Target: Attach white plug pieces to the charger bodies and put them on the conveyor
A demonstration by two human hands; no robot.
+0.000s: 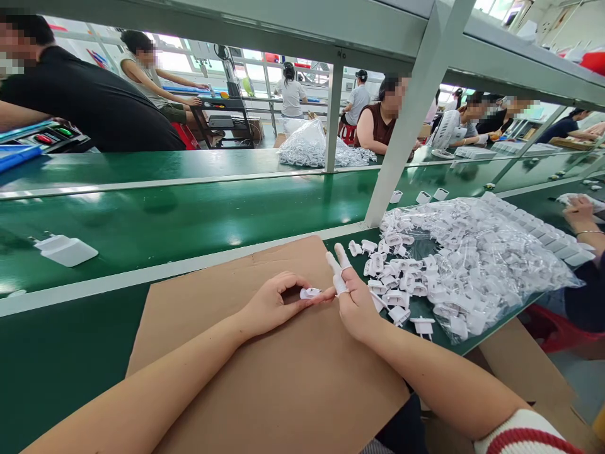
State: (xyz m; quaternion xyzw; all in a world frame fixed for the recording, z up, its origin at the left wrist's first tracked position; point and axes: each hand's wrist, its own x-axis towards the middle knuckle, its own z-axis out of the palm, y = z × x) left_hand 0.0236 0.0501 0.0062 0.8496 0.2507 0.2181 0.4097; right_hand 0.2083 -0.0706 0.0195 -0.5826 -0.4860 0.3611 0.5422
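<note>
Two forearms (184,372) extend, left hand (270,304) gripping one piece (309,293).

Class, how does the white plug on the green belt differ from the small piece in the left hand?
The white plug lies untouched on the green belt; the small piece is in the grip of the left hand. The white plug shows its two pins and body clearly, while the small piece is partly hidden. The white plug looks larger than the visible part of the small piece. Both are white.
</note>
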